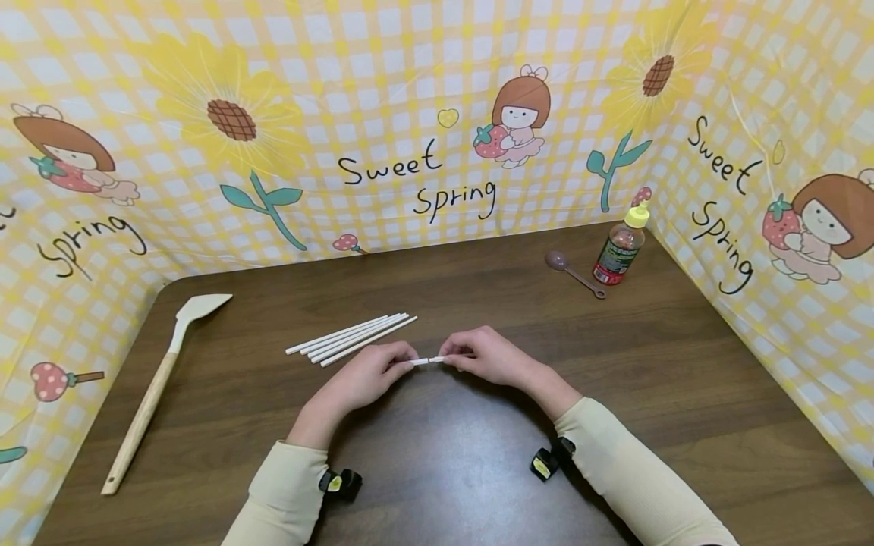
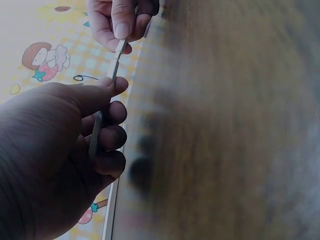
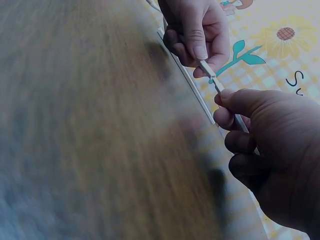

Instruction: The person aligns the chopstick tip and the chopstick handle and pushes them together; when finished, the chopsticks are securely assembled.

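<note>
My left hand (image 1: pixel 369 373) pinches a thin white stick (image 2: pixel 113 67) between thumb and forefinger, its length running back under the curled fingers. Opposite it, my right hand (image 1: pixel 493 356) pinches another thin white stick piece (image 3: pixel 219 87) the same way. The two ends face each other in one line, and a narrow dark break shows where they meet in the head view. Seen from the wrists, the ends look stepped and flat-sided. Just beyond the left hand, several white sticks (image 1: pixel 362 334) lie side by side on the brown wooden table (image 1: pixel 437 462).
At the left lies a spatula (image 1: pixel 146 409) with a white head and wooden handle. A brown spoon (image 1: pixel 558 262) rests at the back right beside a sauce bottle (image 1: pixel 617 254) with a yellow cap. Yellow checked cloth (image 1: pixel 382 91) walls the back and sides.
</note>
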The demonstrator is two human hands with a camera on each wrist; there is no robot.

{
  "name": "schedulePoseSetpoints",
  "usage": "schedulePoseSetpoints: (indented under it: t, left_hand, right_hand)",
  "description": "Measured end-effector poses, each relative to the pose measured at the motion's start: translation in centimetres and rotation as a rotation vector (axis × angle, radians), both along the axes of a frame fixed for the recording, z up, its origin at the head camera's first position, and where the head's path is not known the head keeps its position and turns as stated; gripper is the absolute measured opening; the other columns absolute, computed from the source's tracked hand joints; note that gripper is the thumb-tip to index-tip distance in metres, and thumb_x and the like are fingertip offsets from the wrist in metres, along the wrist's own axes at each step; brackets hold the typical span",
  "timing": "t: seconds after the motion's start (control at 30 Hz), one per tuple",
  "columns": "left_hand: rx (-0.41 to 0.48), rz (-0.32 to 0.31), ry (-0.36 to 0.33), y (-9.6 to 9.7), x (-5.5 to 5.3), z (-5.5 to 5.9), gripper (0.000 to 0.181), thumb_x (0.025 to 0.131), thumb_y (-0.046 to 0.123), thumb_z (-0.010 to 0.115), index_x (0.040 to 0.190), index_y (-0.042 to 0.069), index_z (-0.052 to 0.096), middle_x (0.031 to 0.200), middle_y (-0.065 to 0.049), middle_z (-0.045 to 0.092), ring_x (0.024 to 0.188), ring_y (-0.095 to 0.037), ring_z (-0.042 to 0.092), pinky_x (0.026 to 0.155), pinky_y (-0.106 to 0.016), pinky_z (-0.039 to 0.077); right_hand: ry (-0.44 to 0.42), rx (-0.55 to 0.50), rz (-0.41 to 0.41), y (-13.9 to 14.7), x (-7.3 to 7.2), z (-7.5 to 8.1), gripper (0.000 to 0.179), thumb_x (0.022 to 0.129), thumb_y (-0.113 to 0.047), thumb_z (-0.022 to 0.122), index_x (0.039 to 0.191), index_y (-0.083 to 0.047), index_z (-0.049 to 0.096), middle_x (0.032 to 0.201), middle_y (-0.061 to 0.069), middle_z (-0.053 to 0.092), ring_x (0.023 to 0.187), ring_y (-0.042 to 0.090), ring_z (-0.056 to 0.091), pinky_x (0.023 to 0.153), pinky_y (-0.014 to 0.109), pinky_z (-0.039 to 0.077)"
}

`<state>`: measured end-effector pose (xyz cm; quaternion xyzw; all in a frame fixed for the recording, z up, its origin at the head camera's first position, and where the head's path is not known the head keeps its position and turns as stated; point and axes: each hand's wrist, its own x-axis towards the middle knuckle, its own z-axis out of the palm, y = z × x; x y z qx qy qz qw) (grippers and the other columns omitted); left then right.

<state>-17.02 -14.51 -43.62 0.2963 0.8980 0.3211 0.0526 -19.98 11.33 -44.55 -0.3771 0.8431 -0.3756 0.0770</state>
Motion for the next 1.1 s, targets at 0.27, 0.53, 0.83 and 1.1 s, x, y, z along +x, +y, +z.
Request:
schedulePoseSetpoints:
  t: [0.27,0.53,0.83,1.1]
  left_hand:
    - [0.001,-0.012,-0.001,0.12,0.07,0.22,0.006,0.1,0.014,0.065,0.102,0.011,0.069,0.091,0.003,0.068,0.079,-0.009,0.057,0.076,-0.033,0.049]
    - [-0.003,-0.026,-0.004,0.18,0.07,0.1,0.005,0.1,0.012,0.065,0.102,0.011,0.069,0.091,0.004,0.068,0.079,-0.008,0.057,0.076,-0.032,0.049]
    - [-0.02,-0.021,-0.014,0.33,0.15,0.11,0.005,0.099,0.011,0.065,0.103,0.011,0.069,0.092,0.004,0.067,0.08,-0.009,0.057,0.076,-0.033,0.049]
    - [-0.017,-0.024,-0.005,0.35,0.16,0.14,0.005,0.1,0.012,0.065,0.103,0.011,0.069,0.092,0.005,0.067,0.079,-0.008,0.057,0.076,-0.033,0.049]
  right_hand:
    - [-0.019,-0.003,0.005,-0.1,-0.02,-0.12,0.006,0.099,-0.014,0.067,0.101,-0.014,0.073,0.075,-0.009,0.066,0.068,0.002,0.057,0.067,0.024,0.048]
    - [-0.028,-0.003,0.011,-0.17,0.09,-0.18,0.006,0.099,-0.014,0.067,0.101,-0.013,0.073,0.075,-0.01,0.065,0.068,0.002,0.057,0.066,0.024,0.047]
    - [-0.029,-0.001,0.023,-0.23,0.2,-0.08,0.008,0.1,-0.015,0.066,0.102,-0.012,0.073,0.075,-0.011,0.064,0.068,0.002,0.056,0.066,0.024,0.047]
    - [-0.024,-0.002,0.028,-0.25,0.27,0.02,0.008,0.1,-0.014,0.066,0.102,-0.012,0.073,0.074,-0.011,0.063,0.067,0.002,0.056,0.066,0.024,0.047]
